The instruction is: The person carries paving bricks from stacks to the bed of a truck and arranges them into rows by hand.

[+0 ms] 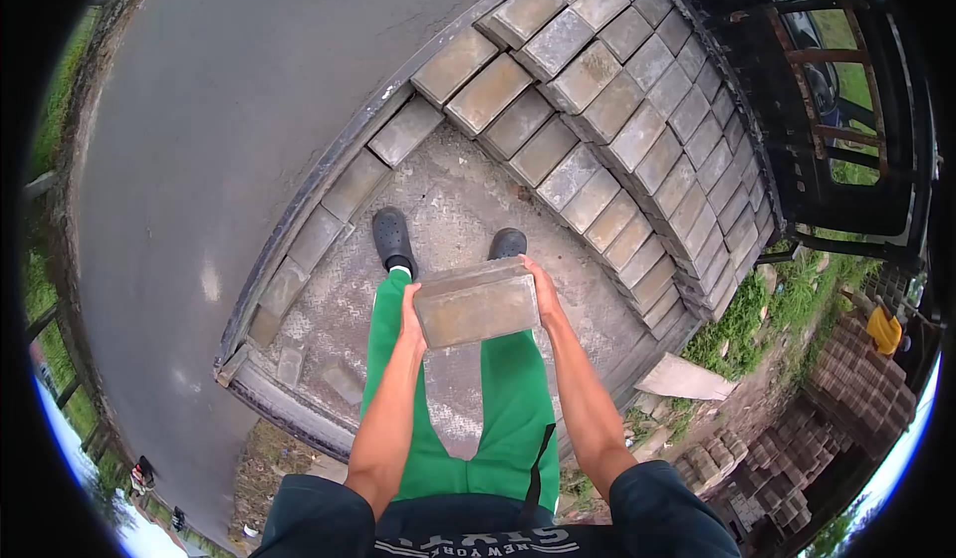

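Observation:
Between my two hands is a stack of grey-brown rectangular paving blocks (476, 311), held in front of my green trousers; how many are in it I cannot tell. My left hand (410, 317) presses on its left end, and my right hand (541, 291) grips the right end near its upper corner. Beyond my feet, stepped layers of similar blocks (607, 105) fill the far and right part of the truck bed (448, 175). A single row of blocks (355, 186) lines the bed's left edge.
My dark shoes (391, 235) stand on the worn metal bed. The bed's side rail (299, 190) borders a grey road (199, 160). At the upper right is the black cab frame (846, 150). More stacked blocks (861, 369) lie on the ground at lower right, beside grass.

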The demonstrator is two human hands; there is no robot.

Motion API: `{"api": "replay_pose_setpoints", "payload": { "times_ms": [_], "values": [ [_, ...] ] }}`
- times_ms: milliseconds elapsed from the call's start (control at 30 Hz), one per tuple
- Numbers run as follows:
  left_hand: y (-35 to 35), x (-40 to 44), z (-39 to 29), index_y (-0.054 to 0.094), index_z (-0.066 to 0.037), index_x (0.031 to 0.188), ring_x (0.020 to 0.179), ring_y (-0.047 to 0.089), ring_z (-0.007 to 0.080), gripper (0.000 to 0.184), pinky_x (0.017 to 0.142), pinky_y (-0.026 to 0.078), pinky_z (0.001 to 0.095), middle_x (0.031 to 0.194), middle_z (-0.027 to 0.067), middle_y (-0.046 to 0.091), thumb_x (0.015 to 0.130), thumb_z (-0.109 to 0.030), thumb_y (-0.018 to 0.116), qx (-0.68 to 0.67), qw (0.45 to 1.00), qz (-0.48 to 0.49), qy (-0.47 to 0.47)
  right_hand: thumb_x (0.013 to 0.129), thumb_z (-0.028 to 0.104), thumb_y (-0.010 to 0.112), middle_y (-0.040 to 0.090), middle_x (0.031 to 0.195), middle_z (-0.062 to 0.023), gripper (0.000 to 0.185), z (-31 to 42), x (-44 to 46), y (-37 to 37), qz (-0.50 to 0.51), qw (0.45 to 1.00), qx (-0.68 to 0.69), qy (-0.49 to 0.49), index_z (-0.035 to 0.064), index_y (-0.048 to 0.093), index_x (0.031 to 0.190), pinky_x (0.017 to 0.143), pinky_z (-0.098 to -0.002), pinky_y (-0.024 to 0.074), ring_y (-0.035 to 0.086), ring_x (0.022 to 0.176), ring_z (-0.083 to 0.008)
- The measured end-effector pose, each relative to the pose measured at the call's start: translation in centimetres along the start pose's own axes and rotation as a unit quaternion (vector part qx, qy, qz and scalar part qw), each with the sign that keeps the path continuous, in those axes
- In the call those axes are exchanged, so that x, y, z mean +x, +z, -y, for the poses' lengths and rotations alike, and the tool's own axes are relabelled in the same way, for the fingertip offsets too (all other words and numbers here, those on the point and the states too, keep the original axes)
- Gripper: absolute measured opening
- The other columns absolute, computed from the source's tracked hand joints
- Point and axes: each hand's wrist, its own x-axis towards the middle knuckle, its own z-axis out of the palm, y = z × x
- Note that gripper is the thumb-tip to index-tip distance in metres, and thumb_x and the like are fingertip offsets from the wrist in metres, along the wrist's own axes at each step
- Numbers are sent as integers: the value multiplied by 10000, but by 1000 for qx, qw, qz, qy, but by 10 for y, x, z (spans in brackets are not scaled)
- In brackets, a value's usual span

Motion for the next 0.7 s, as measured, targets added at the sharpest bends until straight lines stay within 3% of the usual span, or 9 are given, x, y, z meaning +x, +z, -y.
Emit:
{"api": "replay_pose_setpoints", "payload": {
  "times_ms": [167,233,300,433,600,700],
  "values": [
    [2,87,-27,553,-74,1135,947,584,285,644,818,465,457,1063,131,599,717,-564,545,13,999,-43,-4,854,480,495,555,1195,-98,591,-35,106,-12,-5,999,-40,-3,67,519,1277,930,-302,390,526,1072,-203],
    [20,113,-35,549,-77,1153,960,585,292,664,819,464,469,1086,136,598,719,-577,508,11,1000,-4,-28,851,486,497,562,1178,-95,592,-38,143,-22,-7,999,-46,-4,67,527,1268,919,-298,392,528,1056,-199],
    [35,140,-36,555,-78,1149,963,587,292,661,818,465,472,1089,134,602,726,-581,483,-2,999,32,-38,859,435,507,536,1243,-123,569,-5,167,-24,-6,996,-77,33,4,541,1228,991,-296,330,476,1157,-202],
    [80,196,-28,576,-81,1132,973,592,291,646,825,465,471,1089,122,617,747,-577,427,-74,993,94,-1,820,528,496,549,1217,-173,652,45,239,-49,3,968,-252,-16,-25,568,1158,973,-340,341,485,1134,-258],
    [139,243,-41,569,-88,1160,1017,585,294,604,873,456,469,1131,114,609,785,-527,391,-92,989,114,8,810,547,487,552,1219,-187,677,151,265,-41,12,951,-310,-6,-28,571,1157,968,-386,346,491,1134,-278],
    [175,253,-62,583,-92,1138,1016,585,292,584,878,453,470,1124,112,612,789,-519,391,-105,987,119,36,819,557,481,556,1211,-191,688,186,291,-39,21,949,-308,-64,-45,570,1141,950,-391,359,505,1111,-282]
  ]
}}
